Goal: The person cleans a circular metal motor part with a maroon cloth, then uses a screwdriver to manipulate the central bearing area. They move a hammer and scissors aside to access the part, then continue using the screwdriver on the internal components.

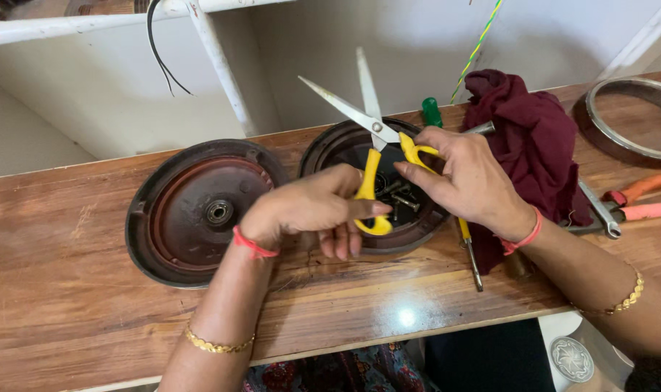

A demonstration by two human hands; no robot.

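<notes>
My two hands hold a pair of yellow-handled scissors (pixel 371 138) above a wooden table (pixel 69 290). The steel blades are spread apart and point up and away. My left hand (pixel 312 209) grips the lower yellow handle loop. My right hand (pixel 464 178) pinches the upper handle loop with thumb and fingers. Below the scissors lies a round dark metal cover (pixel 330 149) with several screws (pixel 403 199) inside it. A second round dark cover (pixel 200 210) rests to the left, its inner side up, a bearing at its centre.
A maroon cloth (pixel 526 138) lies bunched at the right. A green-handled screwdriver (pixel 432 111), a yellow-handled screwdriver (pixel 472 258), a spanner (pixel 599 210), orange-handled pliers (pixel 646 199) and a metal ring (pixel 628 116) sit around it. Wires hang by the white wall.
</notes>
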